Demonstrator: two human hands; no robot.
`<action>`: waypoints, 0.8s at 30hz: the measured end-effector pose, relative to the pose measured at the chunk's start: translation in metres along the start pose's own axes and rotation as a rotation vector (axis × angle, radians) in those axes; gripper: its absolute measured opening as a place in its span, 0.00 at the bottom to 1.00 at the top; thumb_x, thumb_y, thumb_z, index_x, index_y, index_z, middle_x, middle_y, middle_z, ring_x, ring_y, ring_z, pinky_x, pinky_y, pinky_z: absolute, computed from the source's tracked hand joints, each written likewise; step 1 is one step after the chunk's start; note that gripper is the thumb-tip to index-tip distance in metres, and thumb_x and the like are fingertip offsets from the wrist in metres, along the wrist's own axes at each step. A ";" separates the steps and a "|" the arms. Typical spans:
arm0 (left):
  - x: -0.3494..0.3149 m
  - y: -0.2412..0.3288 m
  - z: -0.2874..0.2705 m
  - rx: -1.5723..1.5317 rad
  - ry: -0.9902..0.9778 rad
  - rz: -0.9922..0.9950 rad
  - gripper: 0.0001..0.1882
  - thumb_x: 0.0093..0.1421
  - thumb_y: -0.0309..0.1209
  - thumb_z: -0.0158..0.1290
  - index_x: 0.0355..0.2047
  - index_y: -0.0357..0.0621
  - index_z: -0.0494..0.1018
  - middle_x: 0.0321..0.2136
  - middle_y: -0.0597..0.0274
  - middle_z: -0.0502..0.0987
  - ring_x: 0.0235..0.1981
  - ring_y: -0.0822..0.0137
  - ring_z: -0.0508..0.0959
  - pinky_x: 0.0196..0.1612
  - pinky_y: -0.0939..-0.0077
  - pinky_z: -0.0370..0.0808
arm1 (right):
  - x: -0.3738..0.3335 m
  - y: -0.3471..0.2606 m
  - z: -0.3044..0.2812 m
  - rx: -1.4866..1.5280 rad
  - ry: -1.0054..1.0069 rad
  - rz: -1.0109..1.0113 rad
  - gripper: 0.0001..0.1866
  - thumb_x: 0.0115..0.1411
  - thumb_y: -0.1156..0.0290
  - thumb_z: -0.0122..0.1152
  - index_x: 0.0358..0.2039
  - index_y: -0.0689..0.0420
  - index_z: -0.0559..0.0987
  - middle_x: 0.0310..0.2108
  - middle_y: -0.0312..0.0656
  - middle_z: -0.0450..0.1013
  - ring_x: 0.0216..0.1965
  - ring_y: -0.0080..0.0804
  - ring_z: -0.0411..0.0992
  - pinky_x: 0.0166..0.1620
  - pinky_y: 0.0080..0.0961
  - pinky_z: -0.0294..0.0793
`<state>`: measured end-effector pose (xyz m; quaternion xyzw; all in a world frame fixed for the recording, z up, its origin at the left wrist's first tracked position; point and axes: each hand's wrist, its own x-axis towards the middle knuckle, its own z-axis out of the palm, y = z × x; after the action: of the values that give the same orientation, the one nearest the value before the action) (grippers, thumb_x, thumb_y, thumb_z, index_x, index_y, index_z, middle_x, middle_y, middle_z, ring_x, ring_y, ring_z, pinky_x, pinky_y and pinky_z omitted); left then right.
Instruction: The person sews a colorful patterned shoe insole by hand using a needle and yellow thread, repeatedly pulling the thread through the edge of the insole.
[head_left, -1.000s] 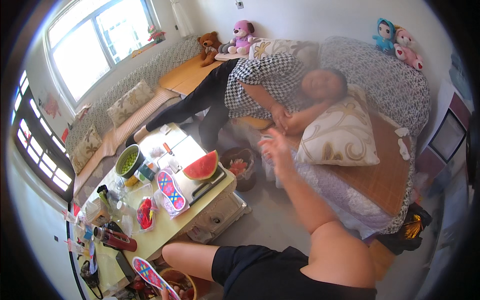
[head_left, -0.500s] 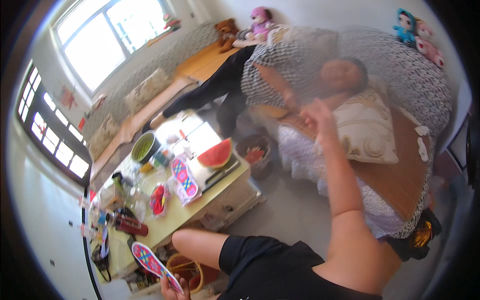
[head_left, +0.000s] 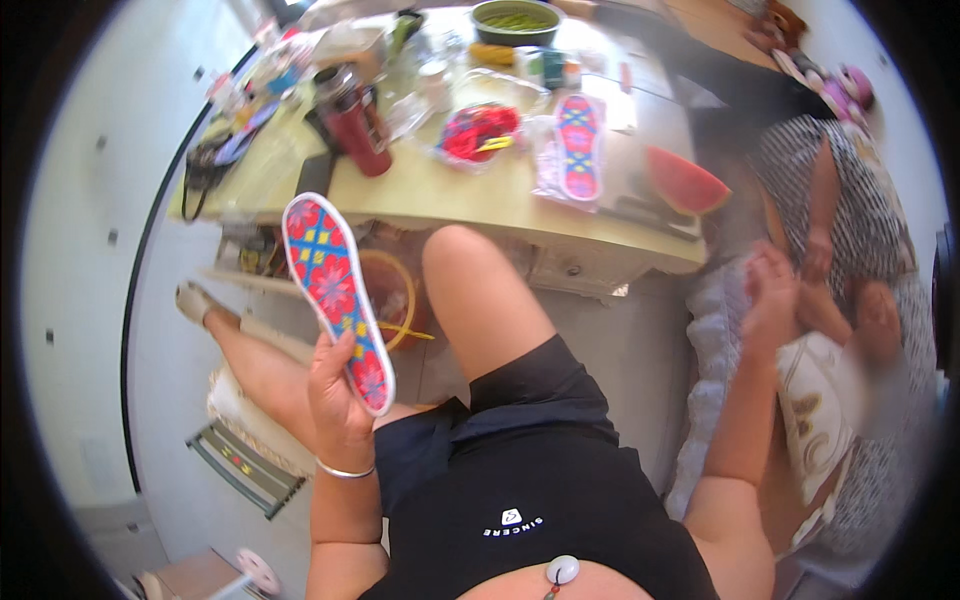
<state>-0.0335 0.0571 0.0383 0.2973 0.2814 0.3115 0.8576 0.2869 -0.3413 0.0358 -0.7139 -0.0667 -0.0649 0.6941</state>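
Observation:
An embroidered insole [head_left: 330, 275], white-edged with red, pink, blue and yellow motifs, stands tilted up in my left hand [head_left: 340, 390]. The thumb presses on its patterned face near the lower end. Out to the right, beside the sofa, my right hand [head_left: 770, 290] is raised with its fingers drawn together. Whatever they may pinch is too small and blurred to make out. A similar insole [head_left: 578, 145] lies on the table on clear plastic. To its left is a plastic bag of red yarn [head_left: 478, 135].
The pale table [head_left: 420, 195] carries a maroon thermos [head_left: 355, 125], a green bowl [head_left: 515, 22] and a watermelon piece [head_left: 688, 180]. A basket [head_left: 385, 295] stands under it. A folding stool [head_left: 245, 465] is at left. Another person lies on the sofa, near a patterned cushion [head_left: 815, 410].
The view has swung down and toward the left. My left hand has come up with the insole, which now shows whole. My right arm remains stretched out to the right.

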 end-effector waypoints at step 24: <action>0.057 -0.022 -0.146 0.552 -0.369 0.428 0.22 0.64 0.24 0.46 0.59 0.35 0.64 0.55 0.45 0.68 0.59 0.53 0.68 0.60 0.52 0.68 | 0.018 -0.072 0.024 -0.266 0.534 -0.267 0.42 0.59 0.76 0.60 0.68 0.66 0.48 0.36 0.43 0.73 0.26 0.21 0.73 0.27 0.18 0.74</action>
<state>-0.0860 0.1319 -0.0909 0.6196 0.1270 0.3372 0.6973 0.2908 -0.3155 0.1092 -0.7411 0.0340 -0.3483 0.5730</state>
